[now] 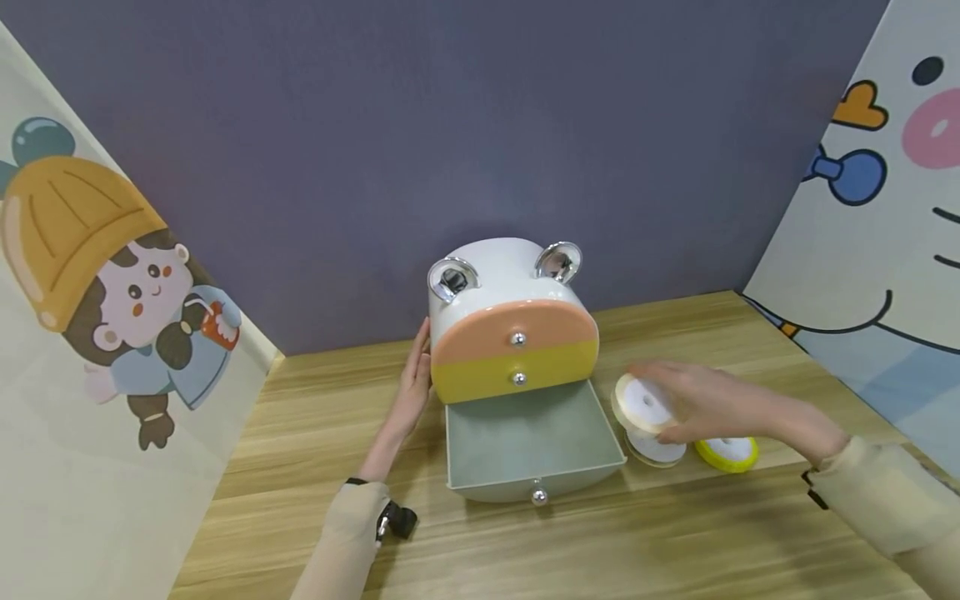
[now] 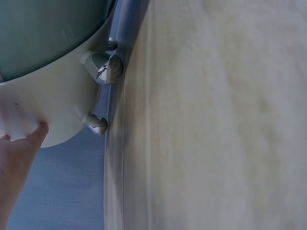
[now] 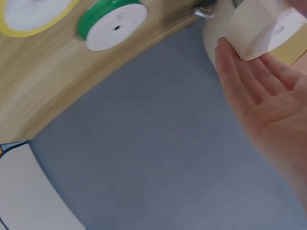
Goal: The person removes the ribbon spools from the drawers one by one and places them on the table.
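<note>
A small white drawer cabinet [image 1: 491, 258] with silver ears stands against the back wall. Its lowest, grey-green drawer [image 1: 536, 433] is pulled out, while the orange and yellow drawers above are closed. My left hand [image 1: 412, 383] rests against the cabinet's left side, fingers extended; the left wrist view shows the fingertips on the white shell [image 2: 62, 105]. To the right of the open drawer, my right hand [image 1: 701, 400] grips a spool of cream ribbon [image 3: 252, 28] between thumb and fingers. Another white-faced spool [image 1: 656, 451] shows beneath it in the head view.
On the wooden table [image 1: 300, 467], a yellow-rimmed spool [image 1: 729, 452] lies right of the cabinet. A green ribbon spool [image 3: 115, 25] appears in the right wrist view. A dark wall [image 1: 450, 125] rises behind, with cartoon-printed panels on both sides.
</note>
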`<state>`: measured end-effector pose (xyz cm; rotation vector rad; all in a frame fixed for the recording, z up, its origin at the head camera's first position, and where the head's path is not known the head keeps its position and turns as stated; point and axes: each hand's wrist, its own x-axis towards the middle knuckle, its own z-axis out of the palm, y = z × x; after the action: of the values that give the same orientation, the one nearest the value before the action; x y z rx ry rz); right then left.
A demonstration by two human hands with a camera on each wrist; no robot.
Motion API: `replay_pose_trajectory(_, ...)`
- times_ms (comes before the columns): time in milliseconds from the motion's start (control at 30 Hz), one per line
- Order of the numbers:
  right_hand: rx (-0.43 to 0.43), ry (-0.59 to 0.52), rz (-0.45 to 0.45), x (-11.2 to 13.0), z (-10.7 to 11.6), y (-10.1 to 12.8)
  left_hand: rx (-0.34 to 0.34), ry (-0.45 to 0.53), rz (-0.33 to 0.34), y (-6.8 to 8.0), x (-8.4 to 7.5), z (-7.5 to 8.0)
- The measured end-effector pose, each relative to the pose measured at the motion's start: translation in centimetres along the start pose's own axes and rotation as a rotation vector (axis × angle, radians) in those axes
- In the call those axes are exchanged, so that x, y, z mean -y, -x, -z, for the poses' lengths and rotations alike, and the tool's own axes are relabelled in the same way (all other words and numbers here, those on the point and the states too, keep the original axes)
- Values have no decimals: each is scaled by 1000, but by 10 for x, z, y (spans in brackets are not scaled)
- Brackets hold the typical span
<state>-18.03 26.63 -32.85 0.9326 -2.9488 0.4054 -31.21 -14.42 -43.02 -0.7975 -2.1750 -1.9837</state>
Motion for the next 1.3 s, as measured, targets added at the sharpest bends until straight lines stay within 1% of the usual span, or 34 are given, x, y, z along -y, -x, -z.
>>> replay_pose_trajectory(167,-4,0,-16,-14,-3,1,-9,3,-21,1,2,0)
replay_pose_trajectory(267,-5,-3,-47,-24,-3,4,-7,1,-24,0,4,0)
replay_pose_trajectory(467,-15,-12,-88,-42,-3,10,-3,-2,-19,-1,7,0)
replay_pose_trajectory(567,-15,-12,-113,-50,-7,12,-14,-5,-14,1,6,1)
replay_pose_trajectory(733,-9,3,-124,-63,-13,13,-25,-2,3,4,2,3)
replay_pose_trajectory(900,-10,1,-151,-79,-17,17,-19,-1,12,3,2,3)
replay_pose_trajectory(1067,-26,9,-169,-95,-23,24,-10,-16,5,2,4,3)
replay_pose_trajectory(1300,10,0,-260,-117,-29,32,-4,-19,-3,2,5,1)
